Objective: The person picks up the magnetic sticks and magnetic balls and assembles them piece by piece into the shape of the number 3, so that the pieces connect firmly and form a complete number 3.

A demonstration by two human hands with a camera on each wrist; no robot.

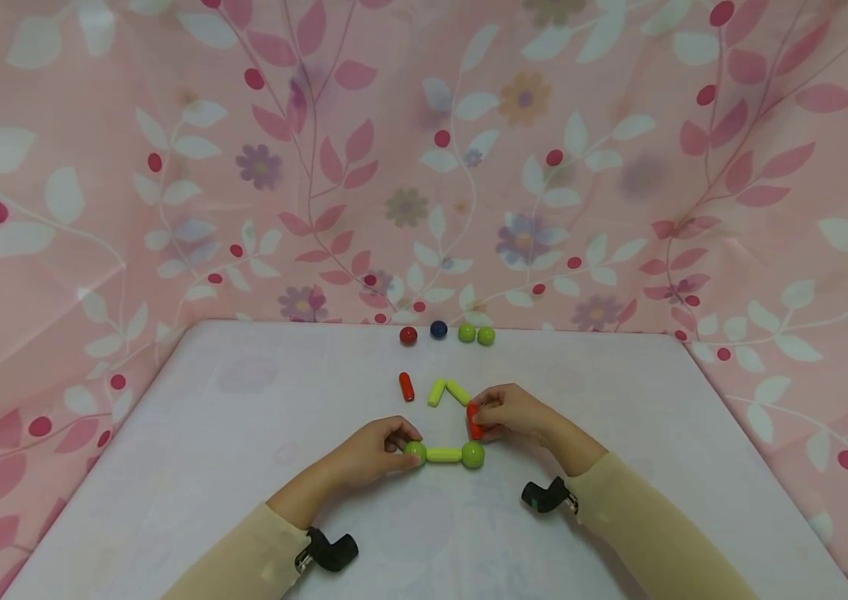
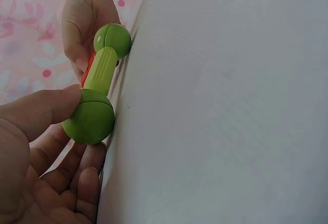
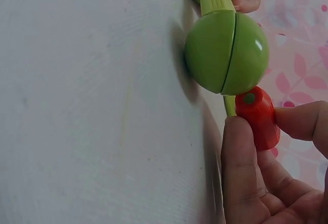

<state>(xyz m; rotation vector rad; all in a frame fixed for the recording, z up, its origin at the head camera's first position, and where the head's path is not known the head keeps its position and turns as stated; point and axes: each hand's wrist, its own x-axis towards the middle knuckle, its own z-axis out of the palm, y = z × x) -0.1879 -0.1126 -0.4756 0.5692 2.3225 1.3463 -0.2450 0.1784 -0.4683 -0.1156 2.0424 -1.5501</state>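
Note:
My left hand (image 1: pixel 374 452) pinches a green ball (image 2: pixel 89 119) between thumb and fingers. A yellow-green rod (image 1: pixel 444 455) joins that ball to a second green ball (image 1: pixel 473 455) on the right, making a dumbbell shape low over the table. In my right hand (image 1: pixel 517 414) a red rod (image 3: pixel 259 119) is pinched by thumb and fingertips, just behind the right-hand ball. One end of the red rod, with a small green spot, faces that ball in the right wrist view; whether they touch I cannot tell.
Behind the hands lie a loose red rod (image 1: pixel 406 387) and two yellow-green rods, one leaning left (image 1: pixel 436 392) and one leaning right (image 1: pixel 458 392). Along the white table's (image 1: pixel 243 400) far edge sit a red ball (image 1: pixel 408 336), a dark blue ball (image 1: pixel 439 330) and two green balls (image 1: pixel 467 332). Floral cloth hangs behind.

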